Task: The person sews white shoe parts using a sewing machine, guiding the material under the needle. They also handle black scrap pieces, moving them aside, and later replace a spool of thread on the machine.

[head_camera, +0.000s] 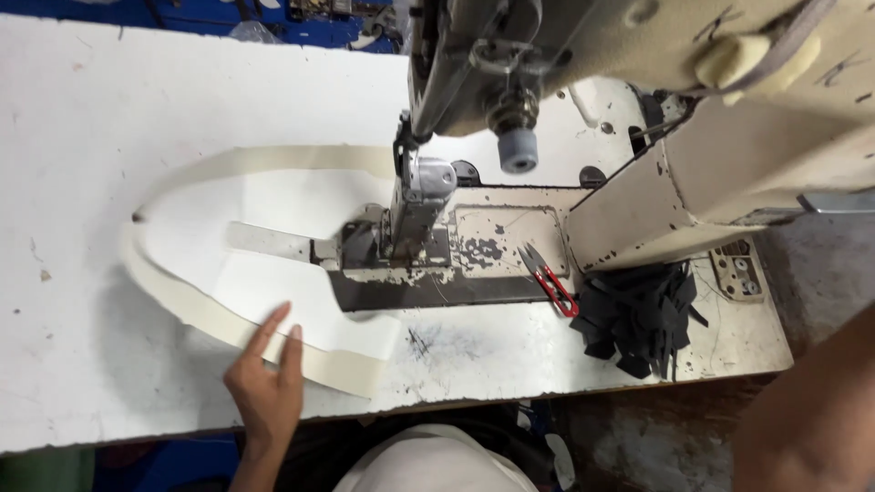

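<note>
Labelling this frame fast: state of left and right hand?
Left hand: open, fingers flat on the cream strip.
Right hand: out of frame; only the forearm shows, state cannot be told.

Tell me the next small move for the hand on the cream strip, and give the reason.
Probably slide the left hand with the cream strip rightward toward the presser foot. The fingertips rest flat on the strip's near edge, its near end lies loose, short of the foot, and the right hand is not clearly in view, only a forearm at the frame's edge.
</note>
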